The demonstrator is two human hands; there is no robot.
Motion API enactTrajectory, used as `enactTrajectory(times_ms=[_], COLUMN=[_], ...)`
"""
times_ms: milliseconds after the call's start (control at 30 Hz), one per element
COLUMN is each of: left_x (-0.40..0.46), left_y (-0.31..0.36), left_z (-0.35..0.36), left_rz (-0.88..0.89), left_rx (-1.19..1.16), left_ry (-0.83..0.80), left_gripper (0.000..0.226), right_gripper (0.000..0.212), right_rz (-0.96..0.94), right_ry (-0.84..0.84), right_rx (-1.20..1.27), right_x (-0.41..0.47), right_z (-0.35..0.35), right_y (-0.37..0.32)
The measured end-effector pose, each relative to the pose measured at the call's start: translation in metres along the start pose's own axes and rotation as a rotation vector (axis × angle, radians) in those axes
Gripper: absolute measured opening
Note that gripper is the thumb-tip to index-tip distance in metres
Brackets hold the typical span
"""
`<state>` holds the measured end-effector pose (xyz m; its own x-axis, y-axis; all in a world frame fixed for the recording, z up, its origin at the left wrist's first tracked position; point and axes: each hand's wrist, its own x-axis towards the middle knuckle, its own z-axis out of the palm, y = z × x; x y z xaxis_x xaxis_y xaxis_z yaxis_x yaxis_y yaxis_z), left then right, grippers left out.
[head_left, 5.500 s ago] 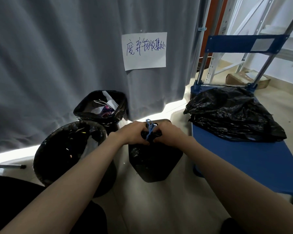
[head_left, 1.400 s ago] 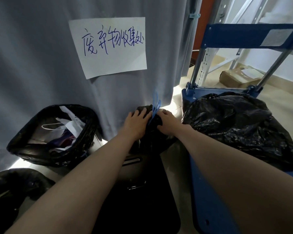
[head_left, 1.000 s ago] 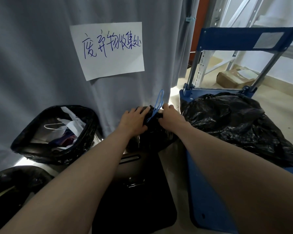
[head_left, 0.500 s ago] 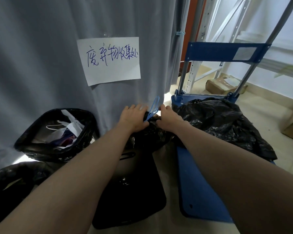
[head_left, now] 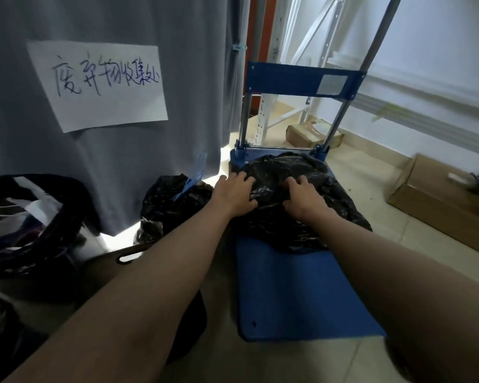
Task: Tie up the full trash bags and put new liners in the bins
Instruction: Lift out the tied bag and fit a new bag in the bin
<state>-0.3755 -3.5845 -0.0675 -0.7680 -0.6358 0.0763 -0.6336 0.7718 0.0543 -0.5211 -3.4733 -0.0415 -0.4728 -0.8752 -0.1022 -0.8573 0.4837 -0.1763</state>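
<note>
A small black trash bag (head_left: pixel 166 205) tied with a blue strap (head_left: pixel 192 178) sits on the floor against the grey curtain. To its right, a heap of black bags (head_left: pixel 293 217) lies on the blue platform cart (head_left: pixel 302 294). My left hand (head_left: pixel 234 194) and my right hand (head_left: pixel 304 199) both rest on that heap, fingers spread and pressing into the plastic. Whether either hand pinches the plastic I cannot tell. A lined bin (head_left: pixel 31 225) holding white and coloured waste stands at the left.
A grey curtain (head_left: pixel 122 150) with a handwritten paper sign (head_left: pixel 100 84) hangs ahead. The cart's handle (head_left: pixel 302 78) rises behind the heap. Cardboard boxes (head_left: pixel 437 200) lie on the tiled floor at right. A dark bin with a handle slot (head_left: pixel 130 255) stands below my left arm.
Both hands let go of the tied small bag and moved right onto the heap of black bags on the cart. The tied bag stays on the floor by the curtain.
</note>
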Motion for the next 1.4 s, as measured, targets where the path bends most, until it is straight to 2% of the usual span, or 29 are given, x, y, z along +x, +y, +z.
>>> enactTrajectory(times_ms=[100,233,367,467,567,667,833,967,1200,1400], left_x=[0.012,0.018,0.014,0.01,0.01,0.01,0.008,0.008,0.015,0.023], left_y=[0.024,0.039,0.049,0.055,0.059,0.059,0.051,0.051,0.05,0.059], left_z=[0.012,0.031,0.051,0.061,0.064,0.065,0.072,0.072,0.074,0.026], left_rz=[0.027,0.022,0.014,0.011,0.044,0.031,-0.014,-0.055,-0.018,0.069], left_rx=[-0.021,-0.025,0.01,0.075,0.194,0.188,0.125,0.177,0.167,-0.175], left_ry=[-0.043,-0.106,-0.244,-0.29,-0.228,-0.182,-0.133,-0.04,0.112,0.408], left_gripper=[0.065,0.071,0.079,0.068,0.041,0.033,0.062,0.071,0.037,0.006], right_gripper=[0.051,0.064,0.074,0.075,0.075,0.073,0.072,0.064,0.063,0.064], right_rz=[0.048,0.049,0.04,0.028,0.027,0.023,0.023,0.012,0.006,0.071], right_ry=[-0.023,-0.088,-0.177,-0.255,-0.315,-0.321,-0.288,-0.141,-0.045,0.055], right_rx=[-0.048,0.023,-0.017,-0.062,-0.067,-0.042,-0.059,-0.084,-0.065,0.044], right_x=[-0.001,0.0,-0.002,-0.001,0.001,0.003,0.0,-0.005,-0.009,-0.011], right_z=[0.005,0.017,0.035,0.05,0.058,0.058,0.059,0.057,0.056,0.023], right_y=[0.031,0.05,0.055,0.057,0.058,0.057,0.054,0.052,0.049,0.043])
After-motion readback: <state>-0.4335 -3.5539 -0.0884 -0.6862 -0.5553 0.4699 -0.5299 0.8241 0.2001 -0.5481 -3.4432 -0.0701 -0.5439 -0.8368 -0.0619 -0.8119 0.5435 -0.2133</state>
